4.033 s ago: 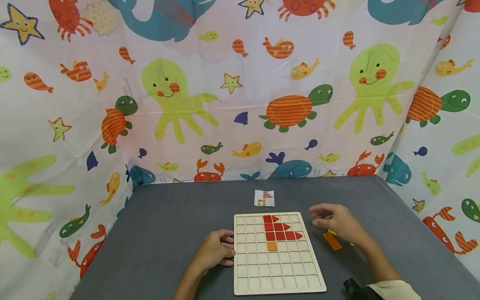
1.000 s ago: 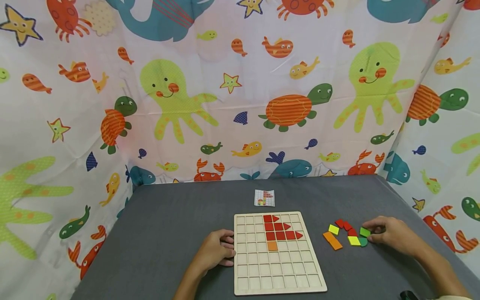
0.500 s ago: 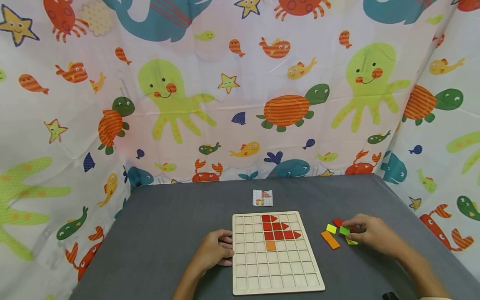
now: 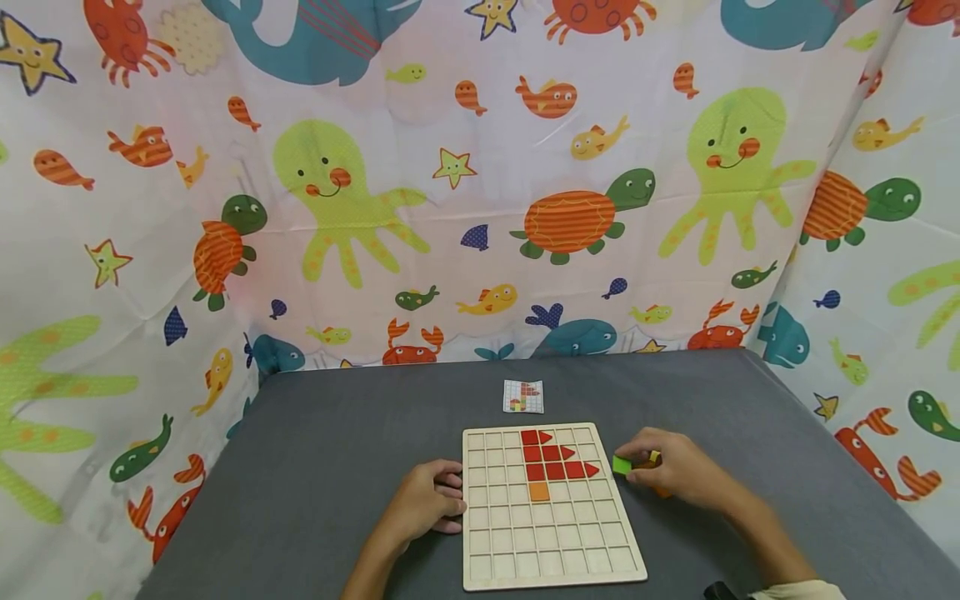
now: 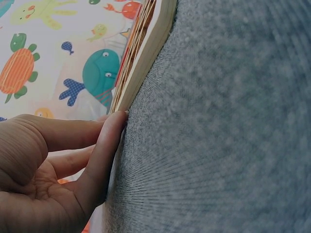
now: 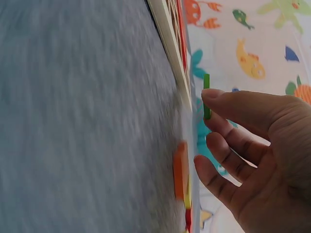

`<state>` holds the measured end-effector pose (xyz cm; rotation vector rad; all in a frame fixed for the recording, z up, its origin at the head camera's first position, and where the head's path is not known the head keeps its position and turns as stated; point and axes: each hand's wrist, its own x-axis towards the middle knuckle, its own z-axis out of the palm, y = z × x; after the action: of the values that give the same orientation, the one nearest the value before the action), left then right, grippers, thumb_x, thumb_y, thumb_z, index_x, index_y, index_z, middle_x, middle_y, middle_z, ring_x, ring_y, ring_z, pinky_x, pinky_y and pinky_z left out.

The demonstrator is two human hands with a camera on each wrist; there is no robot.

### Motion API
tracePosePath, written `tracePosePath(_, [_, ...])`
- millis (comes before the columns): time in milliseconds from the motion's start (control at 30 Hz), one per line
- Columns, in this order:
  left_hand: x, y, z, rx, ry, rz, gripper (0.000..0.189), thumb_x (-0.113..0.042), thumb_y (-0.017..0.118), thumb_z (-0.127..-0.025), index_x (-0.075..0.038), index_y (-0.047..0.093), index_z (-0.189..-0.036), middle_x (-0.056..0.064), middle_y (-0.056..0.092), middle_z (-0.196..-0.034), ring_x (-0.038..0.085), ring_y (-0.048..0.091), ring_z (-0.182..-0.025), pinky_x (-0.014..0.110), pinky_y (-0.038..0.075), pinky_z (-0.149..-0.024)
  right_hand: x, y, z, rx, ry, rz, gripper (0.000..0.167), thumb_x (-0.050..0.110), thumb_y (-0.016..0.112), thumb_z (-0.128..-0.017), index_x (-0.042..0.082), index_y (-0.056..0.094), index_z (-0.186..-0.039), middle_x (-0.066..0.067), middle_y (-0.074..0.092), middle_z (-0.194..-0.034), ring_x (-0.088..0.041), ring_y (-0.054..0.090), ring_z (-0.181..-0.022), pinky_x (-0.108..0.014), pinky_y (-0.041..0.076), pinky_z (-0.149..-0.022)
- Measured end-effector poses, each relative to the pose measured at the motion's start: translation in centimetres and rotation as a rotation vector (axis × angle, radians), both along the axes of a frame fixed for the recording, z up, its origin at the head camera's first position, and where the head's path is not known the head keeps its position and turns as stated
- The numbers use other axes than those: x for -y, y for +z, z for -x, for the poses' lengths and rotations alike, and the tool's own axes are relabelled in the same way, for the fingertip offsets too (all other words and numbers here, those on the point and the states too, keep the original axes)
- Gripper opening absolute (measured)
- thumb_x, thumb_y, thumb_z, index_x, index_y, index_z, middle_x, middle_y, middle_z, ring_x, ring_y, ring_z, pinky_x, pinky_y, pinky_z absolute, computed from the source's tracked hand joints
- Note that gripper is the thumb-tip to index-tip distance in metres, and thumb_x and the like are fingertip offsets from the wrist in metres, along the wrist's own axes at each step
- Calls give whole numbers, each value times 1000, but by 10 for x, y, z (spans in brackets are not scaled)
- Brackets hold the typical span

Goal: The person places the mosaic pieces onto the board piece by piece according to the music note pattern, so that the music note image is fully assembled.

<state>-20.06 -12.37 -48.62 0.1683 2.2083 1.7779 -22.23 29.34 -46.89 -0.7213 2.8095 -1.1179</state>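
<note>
On the table: A pale wooden grid board (image 4: 555, 533) lies on a dark grey cloth (image 4: 360, 425), its upper cells holding flat red tiles (image 4: 555, 471) and one orange square tile (image 4: 539, 492).
Left edge: The person's left hand (image 4: 427, 502) touches the board's side; whether it pinches is unclear.
Right edge: The person's right hand (image 4: 675, 468) has just swung over from the loose pieces, bringing its pick within apparent easy reach of the grid, though not yet into a cell.
Nearby: A flat orange rectangular tile (image 6: 180, 171) rests close to that hand.
In the pinch: A bright green square tile (image 4: 622, 465), held narrowly at the very tips of thumb and finger, hangs clear of the cloth, just beside the board.
</note>
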Motion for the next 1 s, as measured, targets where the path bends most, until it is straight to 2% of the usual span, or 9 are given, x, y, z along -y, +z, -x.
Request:
tracePosePath(267, [0,0,0,9,4,0,61,13,75,-83,10,58,-141,19,61,-118,21,66,-95,40,68,-66,25,0,0,46,39,33,28,19,85,-90,9,80,-115,2,69,-102,-16,59,-87,-22,52,-71])
tracePosePath(467, [0,-1,1,10,10,-4,61,13,76,-83,10,57,-141,20,62,-118,21,67,-96,41,68,-66,41,0,-1,57,66,40,27,15,84,-90,10,79,-116,1,67,-98,-19,59,-87,-22,49,-69])
tracePosePath(633, [1,-2,1,11,10,-1,60,12,76,-83,10,58,-141,20,63,-118,21,68,-96,41,68,-66,55,2,-2,55,113,57,27,14,83,-92,8,79,-118,2,70,-104,-13,58,-85,-23,52,-68])
tracePosePath(1000, [2,-1,1,5,1,-3,60,11,76,-83,10,58,-140,20,63,-118,23,69,-98,40,69,-66,76,0,-4,62,156,25,26,18,83,-93,11,79,-118,5,70,-106,-19,61,-93,-23,54,-75])
